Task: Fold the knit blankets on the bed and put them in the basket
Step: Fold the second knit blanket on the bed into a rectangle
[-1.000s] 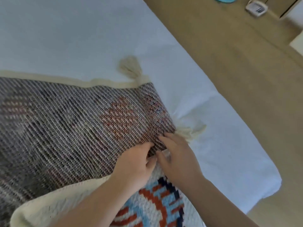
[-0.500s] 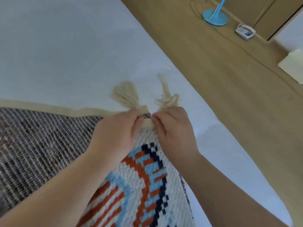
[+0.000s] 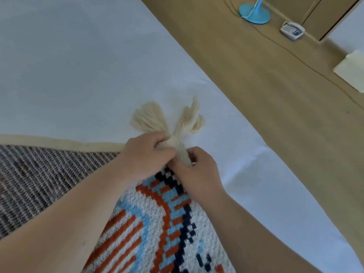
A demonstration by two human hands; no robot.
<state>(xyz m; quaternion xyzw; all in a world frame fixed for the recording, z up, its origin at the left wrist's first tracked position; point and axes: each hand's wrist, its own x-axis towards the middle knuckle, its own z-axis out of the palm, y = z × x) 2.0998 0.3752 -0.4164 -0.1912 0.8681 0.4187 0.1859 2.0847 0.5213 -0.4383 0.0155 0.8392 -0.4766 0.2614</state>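
Note:
A knit blanket [image 3: 157, 223] lies on the white bed [image 3: 78, 66], folded over so its patterned face of orange, light blue and navy lies on top of its grey-brown reverse side [image 3: 39, 178]. Two cream tassels [image 3: 149, 119] fan out side by side at the stacked corners. My left hand [image 3: 145, 154] pinches the corner at the tassel bases. My right hand [image 3: 195, 170] grips the cream corner edge just beside it. The basket is out of view.
The bed's edge runs diagonally from top centre to lower right, with wooden floor [image 3: 275, 95] beyond. On the floor stand a blue lamp base [image 3: 254, 13] with a cord, a white telephone [image 3: 292, 30] and a cream object [image 3: 352, 69] at the right edge.
Both hands carried the near corner of the blanket away from me and laid it onto the far corner. The patterned face now covers the reverse side and the two tassels sit together.

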